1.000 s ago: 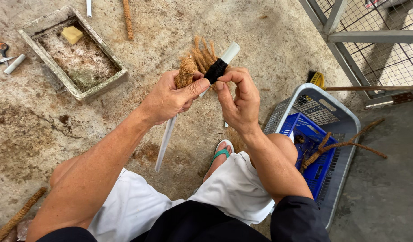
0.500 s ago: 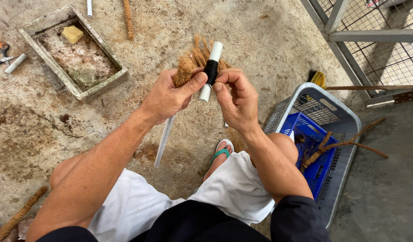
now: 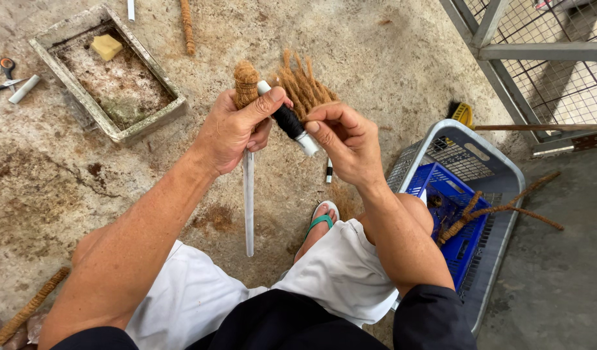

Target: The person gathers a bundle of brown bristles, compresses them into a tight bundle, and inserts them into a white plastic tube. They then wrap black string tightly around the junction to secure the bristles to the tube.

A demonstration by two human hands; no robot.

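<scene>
Gripping the white stick (image 3: pixel 248 201) upright in my left hand (image 3: pixel 237 126), right hand (image 3: pixel 347 139) pinching the diagonal thread spool (image 3: pixel 289 120); grey basket (image 3: pixel 499 168) sits right.

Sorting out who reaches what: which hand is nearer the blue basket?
Right. The right hand is up and left of the blue basket, pinching the black thread spool; the left hand is farther left, gripping the white stick.

Rough outdoor craft workshop: stained concrete floor (image 3: pixel 376 39), concrete tray (image 3: pixel 84 100) with sponge (image 3: pixel 106 46) at 10 o'clock, scissors (image 3: pixel 1 78) at 9, wire-mesh fence (image 3: pixel 544 71) at 2, plastic baskets (image 3: pixel 499 168) holding coir-wrapped sticks (image 3: pixel 493 210) at 3.
</scene>
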